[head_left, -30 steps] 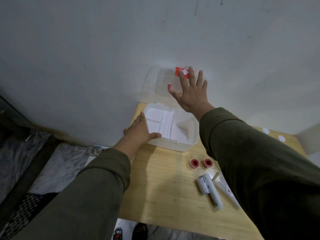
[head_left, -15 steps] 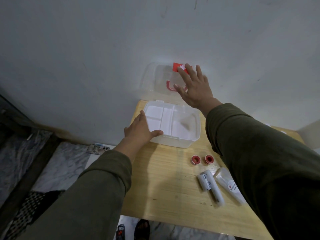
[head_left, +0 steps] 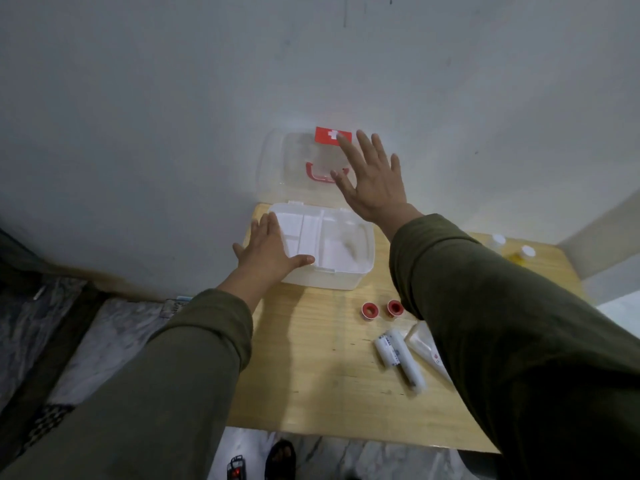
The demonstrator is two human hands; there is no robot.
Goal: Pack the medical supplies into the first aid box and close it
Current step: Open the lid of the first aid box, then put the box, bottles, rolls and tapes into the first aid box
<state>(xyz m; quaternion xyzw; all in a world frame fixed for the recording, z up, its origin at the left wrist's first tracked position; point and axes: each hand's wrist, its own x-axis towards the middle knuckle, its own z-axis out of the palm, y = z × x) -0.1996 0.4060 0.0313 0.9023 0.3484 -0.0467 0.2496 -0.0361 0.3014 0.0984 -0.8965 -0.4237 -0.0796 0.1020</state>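
Both hands are spread flat with nothing gripped. The right hand (head_left: 372, 181) is raised with fingers splayed against the clear lid (head_left: 298, 161) of the first aid box, which stands upright against the grey wall (head_left: 173, 98); its fingertips overlap the red cross label (head_left: 332, 135) at the lid's top edge, and the thumb lies across the red handle (head_left: 320, 174). The left hand (head_left: 268, 251) lies palm-down on the near left corner of the white box base (head_left: 346, 275), thumb stretched along the front rim.

On the wooden bench (head_left: 311, 375), the box base sits at the far left corner, hard against the wall, with its inner tray showing divided compartments. Nearer the middle of the bench, just in front of the box, stand two red tape rolls (head_left: 381, 309) side by side. Toward the right edge lie two white rolled bandages (head_left: 400, 358), touching each other, and beside them a clear packet (head_left: 424, 344), partly hidden under the right sleeve (head_left: 519, 341). At the far right corner stand two white-capped bottles (head_left: 512, 245), too blurred to read.
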